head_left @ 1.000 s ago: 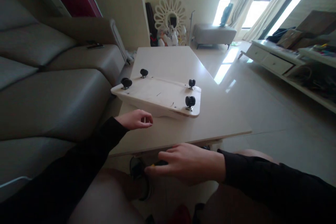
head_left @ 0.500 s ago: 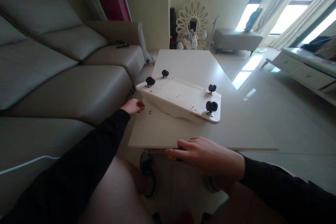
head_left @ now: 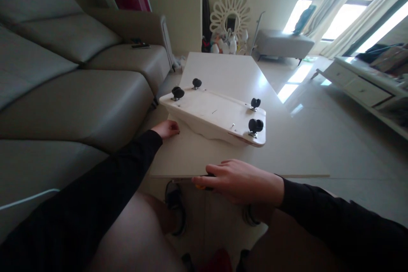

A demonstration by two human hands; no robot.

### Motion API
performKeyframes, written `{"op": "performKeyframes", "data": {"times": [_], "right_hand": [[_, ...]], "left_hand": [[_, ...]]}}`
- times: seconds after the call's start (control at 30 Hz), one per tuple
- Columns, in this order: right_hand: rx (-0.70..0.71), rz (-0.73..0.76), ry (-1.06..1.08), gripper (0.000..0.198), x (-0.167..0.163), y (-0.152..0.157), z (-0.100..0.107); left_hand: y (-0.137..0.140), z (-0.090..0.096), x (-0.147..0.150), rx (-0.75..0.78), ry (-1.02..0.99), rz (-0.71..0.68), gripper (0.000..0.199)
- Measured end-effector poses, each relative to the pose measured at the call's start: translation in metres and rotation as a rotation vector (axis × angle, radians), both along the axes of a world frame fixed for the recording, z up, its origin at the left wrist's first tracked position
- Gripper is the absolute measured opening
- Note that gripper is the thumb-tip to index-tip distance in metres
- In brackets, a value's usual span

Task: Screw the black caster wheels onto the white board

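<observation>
A white board (head_left: pixel 204 108) with raised sides lies upside down on the white table (head_left: pixel 219 66). Black twin-wheel casters (head_left: pixel 256 126) point up near its corners, and a few small screws (head_left: pixel 233 126) stand or lie on its face. My left hand (head_left: pixel 167 128) rests on the tabletop by the board's near left side, thumb and fingers pinched together. Whatever is between those fingertips is too small to make out. Over the table's near edge, my right hand (head_left: pixel 242 180) is closed round a black-and-orange tool handle (head_left: pixel 204 185), mostly hidden by the fingers.
A grey sofa (head_left: pixel 117 93) runs along the left, with a dark object (head_left: pixel 140 45) on its seat. Beyond the table stand a white petal-framed mirror (head_left: pixel 231 19) and a grey bench (head_left: pixel 283 42). At the right is a white drawer cabinet (head_left: pixel 360 87). My legs are below the near edge.
My left hand has moved slightly right, onto the spot where small dark pieces lay on the table, and its fingers have drawn together. My right hand still holds the tool handle. The view has shifted slightly.
</observation>
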State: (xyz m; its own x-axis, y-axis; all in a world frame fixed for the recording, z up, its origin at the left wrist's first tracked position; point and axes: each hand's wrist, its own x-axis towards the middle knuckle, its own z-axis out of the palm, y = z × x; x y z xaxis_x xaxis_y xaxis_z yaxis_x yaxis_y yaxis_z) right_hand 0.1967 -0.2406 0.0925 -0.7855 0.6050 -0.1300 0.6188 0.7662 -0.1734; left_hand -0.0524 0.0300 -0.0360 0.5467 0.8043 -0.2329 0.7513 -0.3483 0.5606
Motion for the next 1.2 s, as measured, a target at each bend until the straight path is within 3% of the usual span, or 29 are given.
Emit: {"op": "performKeyframes", "data": {"times": [0.33, 0.5, 0.63, 0.73, 0.8, 1.0, 1.2], "right_hand": [[-0.004, -0.01, 0.006, 0.063, 0.004, -0.001, -0.004], [-0.02, -0.051, 0.059, 0.061, 0.011, -0.001, 0.005], [-0.009, -0.294, 0.467, 0.053, 0.032, 0.005, 0.013], [0.13, -0.533, 0.897, 0.053, 0.051, 0.013, 0.014], [0.217, -0.645, 1.067, 0.058, 0.063, 0.019, 0.013], [0.381, -0.835, 1.138, 0.055, 0.09, 0.033, 0.007], [0.406, -0.861, 1.142, 0.057, 0.106, 0.035, -0.005]], "left_hand": [[-0.003, -0.004, 0.009, 0.007, 0.082, 0.033, 0.016], [-0.001, 0.003, 0.01, 0.02, 0.1, 0.024, 0.02], [-0.002, 0.014, 0.009, -0.113, -0.063, -0.033, 0.032], [-0.011, 0.02, 0.016, -0.237, -0.246, -0.142, 0.04], [-0.021, 0.023, 0.026, -0.346, -0.316, -0.233, 0.043], [-0.05, 0.025, 0.059, -0.521, -0.401, -0.357, 0.041], [-0.068, 0.037, 0.084, -0.588, -0.508, -0.435, 0.031]]}}
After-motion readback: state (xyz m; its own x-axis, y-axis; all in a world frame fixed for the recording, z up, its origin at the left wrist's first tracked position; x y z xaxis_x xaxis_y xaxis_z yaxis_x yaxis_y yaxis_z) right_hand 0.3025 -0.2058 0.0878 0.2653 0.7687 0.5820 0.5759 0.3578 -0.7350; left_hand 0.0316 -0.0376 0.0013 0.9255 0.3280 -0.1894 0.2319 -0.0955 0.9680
